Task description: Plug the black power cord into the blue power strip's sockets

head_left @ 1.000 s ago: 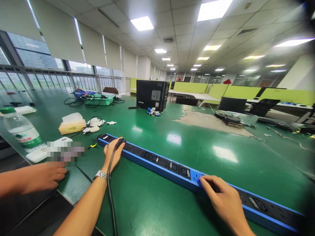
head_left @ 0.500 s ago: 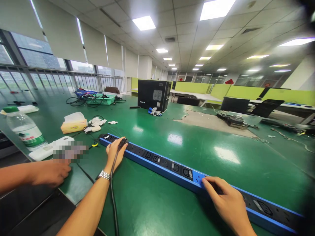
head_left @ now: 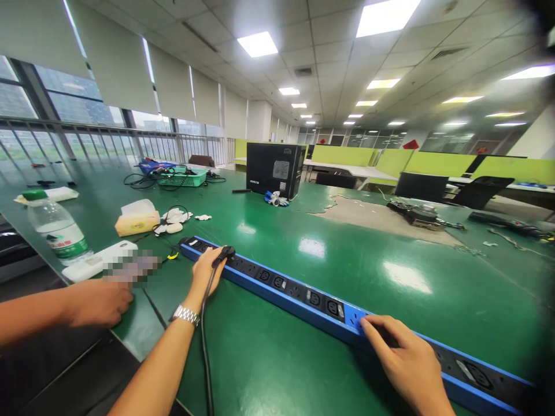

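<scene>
A long blue power strip (head_left: 286, 296) with black sockets lies diagonally across the green table. At its left part my left hand (head_left: 207, 270), with a metal watch at the wrist, is closed on a black plug (head_left: 226, 254). The plug is at the sockets; whether it is seated in one I cannot tell. Its black cable (head_left: 204, 341) runs down past my forearm to the lower edge. Farther right, my right hand (head_left: 403, 358) grips the strip by its edges, thumb and fingers at the blue socket section.
Another person's hand (head_left: 102, 303) rests at the left beside a white device (head_left: 99, 260) and a bottle (head_left: 63, 231). Behind are a tissue box (head_left: 137, 221), a green basket (head_left: 182, 177), a black computer case (head_left: 273, 169) and gloves (head_left: 276, 199).
The whole view has shifted slightly, moving things a little to the right in the picture. Both my hands keep their places on the strip and plug.
</scene>
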The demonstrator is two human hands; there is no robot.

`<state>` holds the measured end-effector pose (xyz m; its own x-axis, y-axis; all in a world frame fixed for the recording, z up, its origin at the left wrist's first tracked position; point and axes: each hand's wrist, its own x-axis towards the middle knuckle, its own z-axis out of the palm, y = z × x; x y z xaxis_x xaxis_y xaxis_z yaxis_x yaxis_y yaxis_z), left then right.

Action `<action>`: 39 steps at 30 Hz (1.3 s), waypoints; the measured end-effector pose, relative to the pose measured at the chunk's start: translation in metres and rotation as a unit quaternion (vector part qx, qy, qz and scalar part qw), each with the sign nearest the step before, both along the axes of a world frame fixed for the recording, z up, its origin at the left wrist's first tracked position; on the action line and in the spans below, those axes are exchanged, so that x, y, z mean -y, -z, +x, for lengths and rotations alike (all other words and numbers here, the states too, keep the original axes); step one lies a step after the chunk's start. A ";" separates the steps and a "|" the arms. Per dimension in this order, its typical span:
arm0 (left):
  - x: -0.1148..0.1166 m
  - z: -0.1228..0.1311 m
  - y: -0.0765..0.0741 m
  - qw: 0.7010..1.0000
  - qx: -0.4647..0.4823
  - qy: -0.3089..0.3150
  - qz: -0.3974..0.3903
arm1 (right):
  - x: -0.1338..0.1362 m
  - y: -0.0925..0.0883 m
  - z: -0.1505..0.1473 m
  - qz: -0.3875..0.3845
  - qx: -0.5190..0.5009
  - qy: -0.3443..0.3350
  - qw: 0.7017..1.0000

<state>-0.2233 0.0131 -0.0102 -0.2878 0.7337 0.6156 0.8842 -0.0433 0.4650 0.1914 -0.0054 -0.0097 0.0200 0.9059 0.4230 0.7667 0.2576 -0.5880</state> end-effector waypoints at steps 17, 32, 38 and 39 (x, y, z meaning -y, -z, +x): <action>0.010 0.007 -0.004 0.998 -0.043 0.046 0.004 | -0.001 0.001 0.000 -0.004 0.009 0.005 1.000; 0.034 0.042 -0.031 0.986 -0.092 0.073 -0.118 | 0.001 -0.001 -0.002 0.027 0.022 0.006 0.999; 0.104 0.055 -0.013 0.985 -0.022 0.021 -0.169 | 0.010 0.002 -0.024 0.092 0.036 -0.075 0.992; 0.126 0.051 -0.003 0.974 -0.039 0.106 -0.196 | 0.011 0.003 -0.028 0.100 0.038 -0.089 0.990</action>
<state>-0.1726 -0.1134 -0.0069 -0.0674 0.9549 0.2891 0.9076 -0.0617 0.4152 0.1638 -0.0165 -0.0124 -0.1705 0.7898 0.5891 0.7388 0.4981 -0.4540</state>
